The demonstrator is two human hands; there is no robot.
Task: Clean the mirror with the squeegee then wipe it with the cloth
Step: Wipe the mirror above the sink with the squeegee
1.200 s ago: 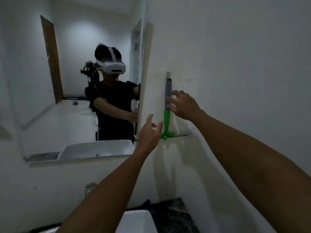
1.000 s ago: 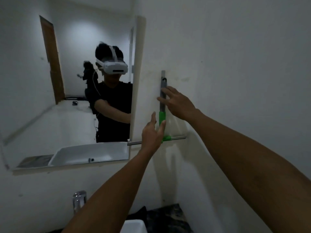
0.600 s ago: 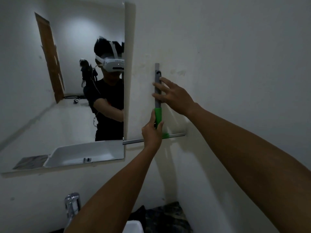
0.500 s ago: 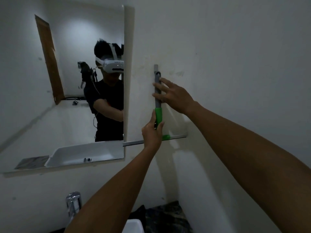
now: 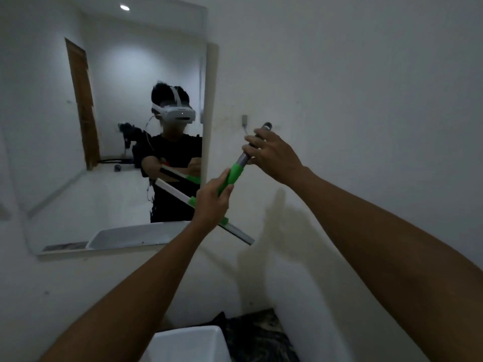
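Observation:
The squeegee (image 5: 236, 171) has a green and grey handle and a long blade that ends at the lower right. It is off the wall and tilted, its handle end pointing up and right. My left hand (image 5: 213, 202) grips the green part of the handle. My right hand (image 5: 274, 156) holds the grey upper part of the handle. The mirror (image 5: 109, 131) hangs on the white wall to the left and reflects a person with a headset and the squeegee. No cloth is in view.
A small hook (image 5: 244, 120) is fixed to the wall right of the mirror. A white sink (image 5: 188, 343) sits at the bottom, with a dark marbled counter (image 5: 261, 335) beside it. White walls meet in a corner near the mirror.
The squeegee hung upright from the wall hook before. Both hands have lifted it off the hook and tilted it away from the wall, blade end swinging down and right.

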